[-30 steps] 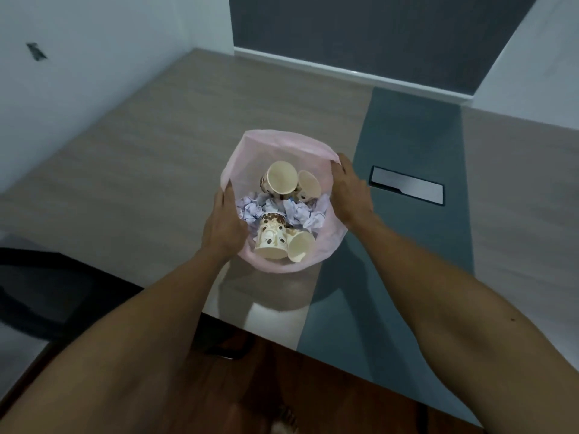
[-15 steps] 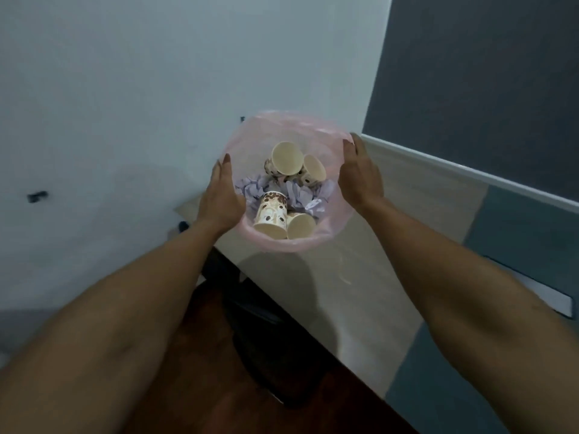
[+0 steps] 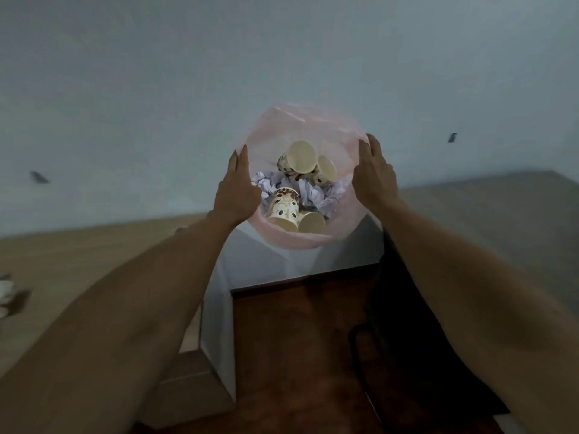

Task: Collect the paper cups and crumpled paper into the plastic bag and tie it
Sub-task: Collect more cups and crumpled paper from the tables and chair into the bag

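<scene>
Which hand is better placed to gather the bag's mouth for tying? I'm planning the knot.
Neither clearly: the left hand and right hand hold opposite sides of the open translucent pink plastic bag. The right reaches slightly nearer the far rim.

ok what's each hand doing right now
left hand: closed on the left rim of the pink plastic bag
right hand: closed on the bag's right rim

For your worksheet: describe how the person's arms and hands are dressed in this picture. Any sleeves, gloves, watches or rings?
Both forearms are bare right up to the frame's edge: no sleeves show. The left hand and right hand wear no gloves. No watch, bracelet or ring is visible, though the dim, slightly blurred picture could hide something small.
</scene>
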`<state>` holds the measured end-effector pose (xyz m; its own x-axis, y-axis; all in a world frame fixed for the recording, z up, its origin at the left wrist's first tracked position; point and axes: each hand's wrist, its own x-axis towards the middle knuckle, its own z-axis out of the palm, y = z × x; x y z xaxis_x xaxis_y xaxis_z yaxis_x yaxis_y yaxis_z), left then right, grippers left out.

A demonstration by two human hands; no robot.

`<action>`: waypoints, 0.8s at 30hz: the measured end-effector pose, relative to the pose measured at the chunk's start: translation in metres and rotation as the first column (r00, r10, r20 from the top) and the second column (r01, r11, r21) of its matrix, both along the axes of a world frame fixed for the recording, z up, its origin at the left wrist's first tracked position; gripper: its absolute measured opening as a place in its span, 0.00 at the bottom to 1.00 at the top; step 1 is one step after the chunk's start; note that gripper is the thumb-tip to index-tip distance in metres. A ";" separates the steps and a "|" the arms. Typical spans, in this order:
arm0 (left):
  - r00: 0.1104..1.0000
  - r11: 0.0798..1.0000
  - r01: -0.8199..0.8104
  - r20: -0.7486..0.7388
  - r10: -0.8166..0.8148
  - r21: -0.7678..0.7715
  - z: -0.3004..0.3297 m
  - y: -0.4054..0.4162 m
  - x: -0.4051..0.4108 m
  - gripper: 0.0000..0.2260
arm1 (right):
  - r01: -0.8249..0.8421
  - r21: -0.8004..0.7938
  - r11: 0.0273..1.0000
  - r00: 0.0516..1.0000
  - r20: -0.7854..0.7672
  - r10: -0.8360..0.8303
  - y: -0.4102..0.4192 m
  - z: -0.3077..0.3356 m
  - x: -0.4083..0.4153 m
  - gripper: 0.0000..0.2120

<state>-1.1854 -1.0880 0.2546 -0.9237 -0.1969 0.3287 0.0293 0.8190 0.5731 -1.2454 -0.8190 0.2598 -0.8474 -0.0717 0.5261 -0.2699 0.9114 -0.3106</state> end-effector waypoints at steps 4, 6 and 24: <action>0.990 0.990 -0.138 0.040 0.138 -0.011 -0.021 -0.097 0.052 0.39 | -0.129 -0.022 0.991 0.988 0.078 0.130 -0.112 -0.025 0.012 0.27; 0.979 0.980 -0.197 0.055 0.197 -0.010 -0.032 -0.140 0.076 0.39 | -0.190 -0.018 0.982 0.976 0.108 0.191 -0.162 -0.038 0.020 0.27; 0.804 0.810 -0.586 0.140 0.578 0.015 -0.125 -0.400 0.201 0.41 | -0.618 0.034 0.785 0.745 0.342 0.572 -0.494 -0.145 0.035 0.28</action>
<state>-0.9843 -1.4883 0.1299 -0.6614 -0.7248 0.1929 -0.5164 0.6266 0.5837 -1.2105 -1.3133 0.1146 -0.7185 -0.6658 0.2012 -0.6872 0.6350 -0.3528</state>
